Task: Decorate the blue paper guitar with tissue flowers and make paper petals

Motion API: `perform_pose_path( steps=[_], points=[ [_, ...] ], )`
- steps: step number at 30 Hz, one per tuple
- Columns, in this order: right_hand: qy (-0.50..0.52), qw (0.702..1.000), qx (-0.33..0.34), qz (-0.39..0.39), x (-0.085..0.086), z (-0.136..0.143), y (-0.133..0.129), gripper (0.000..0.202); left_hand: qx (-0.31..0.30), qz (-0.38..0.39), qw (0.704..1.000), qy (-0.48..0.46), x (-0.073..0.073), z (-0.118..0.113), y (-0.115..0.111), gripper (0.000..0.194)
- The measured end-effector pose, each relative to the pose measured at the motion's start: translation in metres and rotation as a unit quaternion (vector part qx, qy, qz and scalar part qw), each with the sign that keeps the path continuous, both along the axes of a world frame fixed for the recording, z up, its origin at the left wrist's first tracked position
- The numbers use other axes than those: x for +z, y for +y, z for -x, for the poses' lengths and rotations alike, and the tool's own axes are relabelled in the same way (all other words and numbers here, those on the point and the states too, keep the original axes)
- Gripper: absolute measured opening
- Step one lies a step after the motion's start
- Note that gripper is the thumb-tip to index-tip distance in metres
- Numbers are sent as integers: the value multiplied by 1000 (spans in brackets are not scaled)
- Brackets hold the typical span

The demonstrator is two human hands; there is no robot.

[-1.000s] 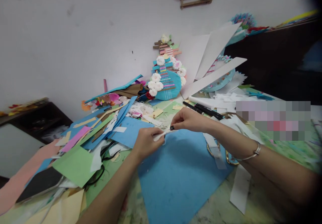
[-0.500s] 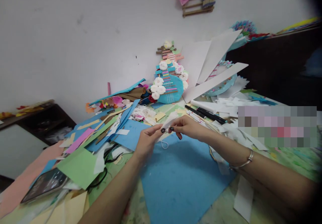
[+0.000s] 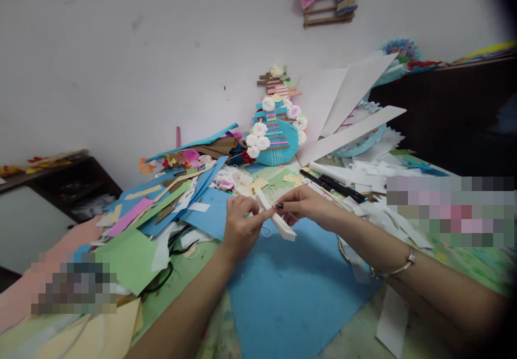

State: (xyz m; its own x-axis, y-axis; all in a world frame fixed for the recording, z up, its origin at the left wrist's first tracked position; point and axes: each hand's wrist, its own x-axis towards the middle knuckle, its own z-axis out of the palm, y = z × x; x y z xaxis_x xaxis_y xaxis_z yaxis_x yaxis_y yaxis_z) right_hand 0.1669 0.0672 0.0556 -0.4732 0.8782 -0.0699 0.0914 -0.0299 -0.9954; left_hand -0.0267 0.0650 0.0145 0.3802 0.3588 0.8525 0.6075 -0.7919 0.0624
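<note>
Over a blue sheet of paper (image 3: 291, 300), my two hands hold a narrow, folded strip of white paper (image 3: 285, 228) that slants down to the right. My left hand (image 3: 244, 224) is closed on it, its index finger reaching across the strip's middle. Thumb and fingers of my right hand (image 3: 309, 205) are pinched against the same middle, on a thin white string. A loop of this string (image 3: 266, 231) hangs below my left index finger. The contact under the fingers is partly hidden.
Coloured paper scraps (image 3: 129, 257) pile up at the left. Black pens (image 3: 341, 185) and white paper offcuts (image 3: 399, 222) lie at the right. Behind stands a blue paper lute with white flowers (image 3: 278, 141), beside leaning white boards (image 3: 355, 133). A dark scissor handle (image 3: 165, 278) shows at left.
The white paper has turned from pointing up between my fingertips to lying slantwise, its lower end now showing. My left hand has rolled over, index finger now across the strip. The view shifted slightly.
</note>
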Motion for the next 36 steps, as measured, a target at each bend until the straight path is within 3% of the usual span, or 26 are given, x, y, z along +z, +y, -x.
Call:
perform_pose_path(
  steps=[7, 11, 13, 15, 17, 19, 22, 26, 33, 36],
  points=[
    [32, 988, -102, -108, -2, 18, -9, 21, -15, 39, 999, -16, 1, 7, -5, 33],
    [45, 966, -171, -187, -7, 23, -12, 13, -70, 109, 985, -116, 5, -2, -11, 29],
    [39, 956, -194, -218, -10, 24, -13, 10, -117, 214, 945, -216, 7, -8, -12, 22],
    [19, 944, -215, -248, -11, 24, -15, 8, -170, 340, 863, -333, 7, -12, -12, 19],
    [-18, 930, -227, -288, -13, 25, -18, 5, -221, 427, 768, -423, 7, -15, -9, 28],
    [-65, 913, -226, -334, -14, 27, -20, 5, -253, 469, 713, -455, 6, -16, -5, 34],
    [-102, 900, -199, -375, -15, 28, -22, 9, -281, 500, 688, -445, 5, -15, -1, 26],
    [-63, 924, -150, -346, -11, 24, -19, 8, -310, 528, 661, -435, 5, -13, 1, 32],
    [-91, 923, -150, -343, -4, 18, -15, 7, -327, 559, 642, -411, 3, -11, 0, 24],
    [-80, 937, -137, -313, -2, 18, -13, 9, -322, 560, 632, -428, 2, -12, 1, 24]
  ],
)
